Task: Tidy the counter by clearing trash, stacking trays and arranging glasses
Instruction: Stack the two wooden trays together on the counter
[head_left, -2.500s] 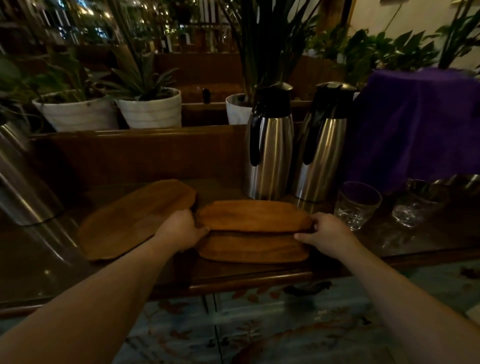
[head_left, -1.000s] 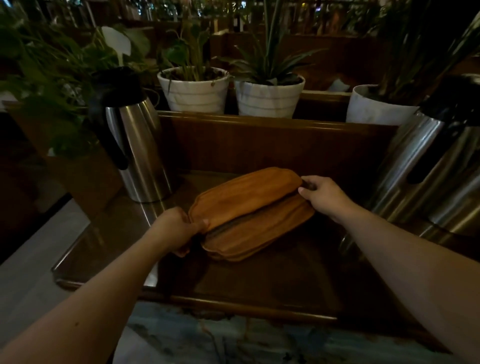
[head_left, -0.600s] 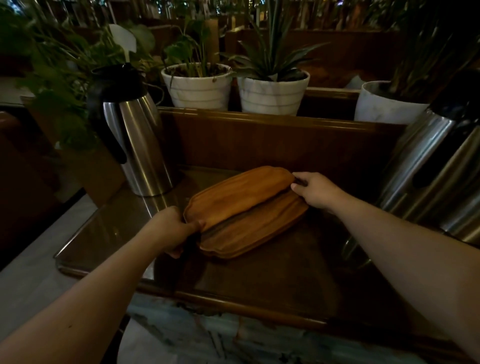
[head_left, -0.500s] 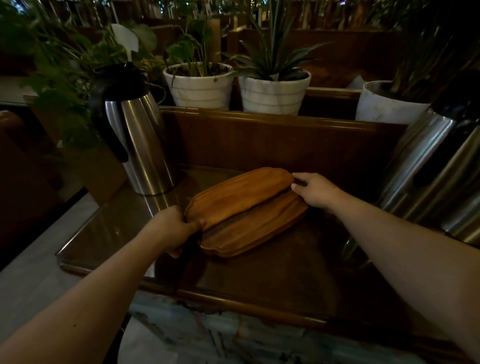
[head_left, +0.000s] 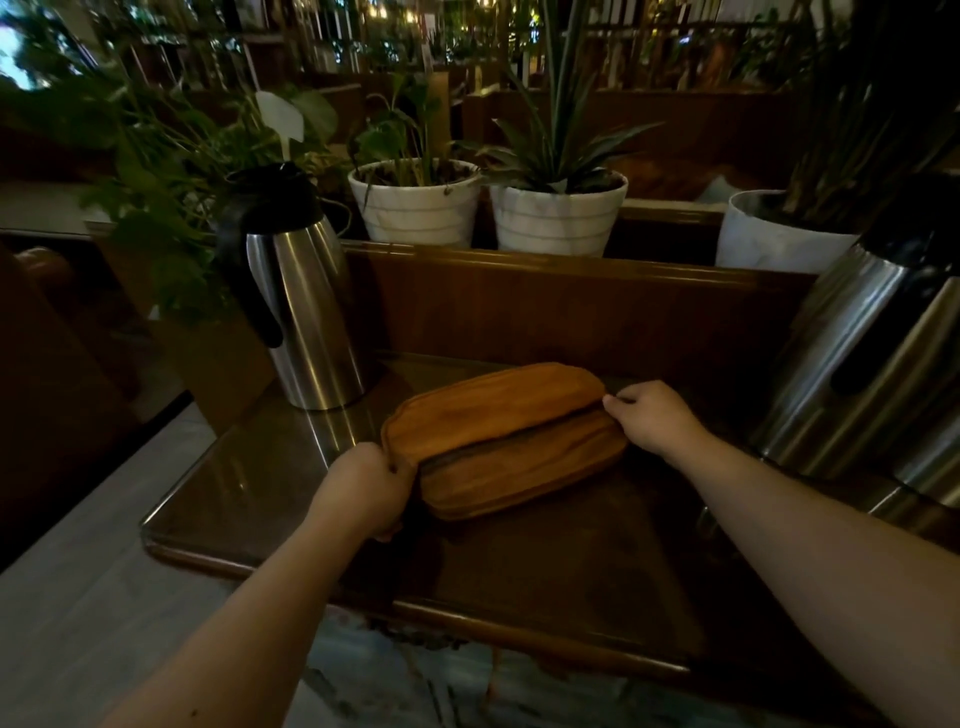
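Two wooden trays (head_left: 498, 441), carried over from the glasses' end, now sit stacked mid-worktop (head_left: 571, 545) near the left flask (head_left: 301, 306), left hand (head_left: 363, 488) and right hand (head_left: 649, 418) each pinching an end, so stacking looks nearly finished.

Dim, warm light leaves the worktop (head_left: 545, 561) shadowed, glare streaks the steel flasks (head_left: 306, 322), and edges bend with soft background blur.
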